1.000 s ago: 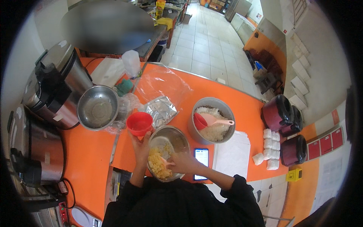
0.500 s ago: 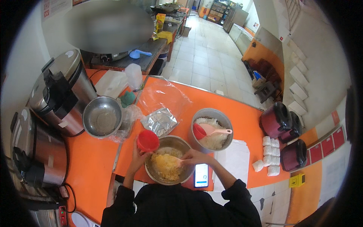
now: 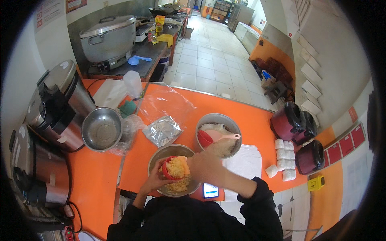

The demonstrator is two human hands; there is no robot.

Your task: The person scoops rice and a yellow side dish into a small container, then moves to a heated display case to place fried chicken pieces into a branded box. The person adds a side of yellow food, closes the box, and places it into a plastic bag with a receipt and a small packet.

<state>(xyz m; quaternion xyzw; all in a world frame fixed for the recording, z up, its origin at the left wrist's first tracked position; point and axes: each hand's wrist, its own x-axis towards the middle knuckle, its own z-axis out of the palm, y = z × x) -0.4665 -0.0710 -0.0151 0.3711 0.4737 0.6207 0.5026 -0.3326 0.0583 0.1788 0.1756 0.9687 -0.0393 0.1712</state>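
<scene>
Holding a red cup (image 3: 165, 172) in the left hand (image 3: 155, 180), just right of the palm and over a steel bowl (image 3: 169, 150). Curling the fingers of that hand round the cup's outer wall, spread only as wide as the cup. Holding a pale pink paddle (image 3: 185, 164) in the right hand (image 3: 203, 165), closed on the handle end, just right of the cup; too blurred there to tell single fingers apart. Laying the blade against the cup's mouth on the side nearest the right hand, beside heaped yellow grains (image 3: 175, 166).

Facing the cup's mouth upward, tipped somewhat toward the right hand. Pointing the blade roughly away from the body; cannot tell the paddle's full long axis, with the handle hidden in the right hand. Having more yellow grains in the bowl, under the cup.

Having a foil packet (image 3: 163, 131) beyond the left hand, and a second steel bowl (image 3: 102, 138) farther off to its left. Having a grey pot (image 3: 217, 117) of white rice just beyond the right hand, with another paddle (image 3: 219, 135) inside, handle pointing right. Having a lit phone (image 3: 210, 190) nearer the body than the right hand, and white paper (image 3: 247, 168) to that hand's right, on the orange table (image 3: 92, 188).
</scene>
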